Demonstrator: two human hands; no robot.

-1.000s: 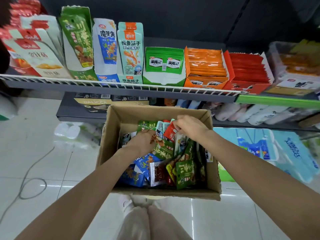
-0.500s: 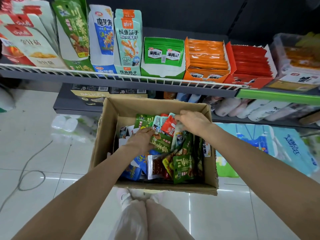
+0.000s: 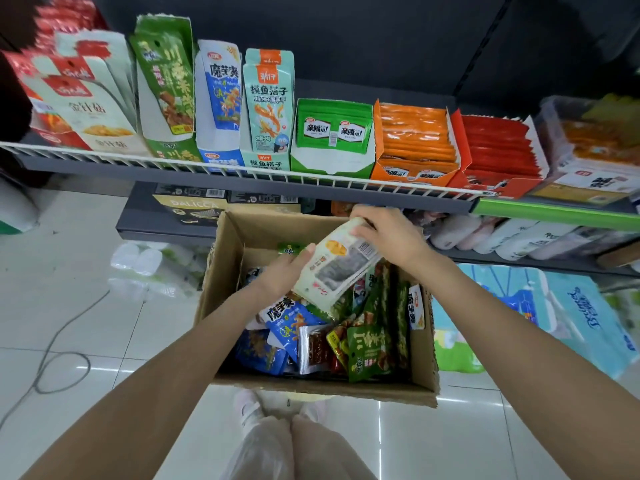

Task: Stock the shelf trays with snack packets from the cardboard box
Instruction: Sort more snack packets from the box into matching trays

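An open cardboard box (image 3: 227, 271) stands in front of me, filled with several mixed snack packets (image 3: 367, 344) in blue, green and red. A white snack packet (image 3: 337, 268) with a clear window is lifted above the box, tilted. My right hand (image 3: 388, 233) grips its upper end. My left hand (image 3: 284, 275) holds its lower left side, thumb along the edge. Above, the wire-fronted shelf (image 3: 242, 171) carries display trays: white-red (image 3: 86, 109), green (image 3: 166, 91), blue-white (image 3: 220, 102), teal (image 3: 268, 109), a low green tray (image 3: 330, 140), orange (image 3: 414, 147) and red (image 3: 498, 157).
A lower shelf (image 3: 166, 230) behind the box holds dark cartons. White rolled packs (image 3: 519, 237) lie at the right. Blue tissue packs (image 3: 568, 317) sit on the floor to the right, bottled water (image 3: 145, 265) to the left. A cable (image 3: 52, 362) curls over the tiles.
Both hands were digging among the packets in the box. Now they have pulled out the white packet and raised it above the box.
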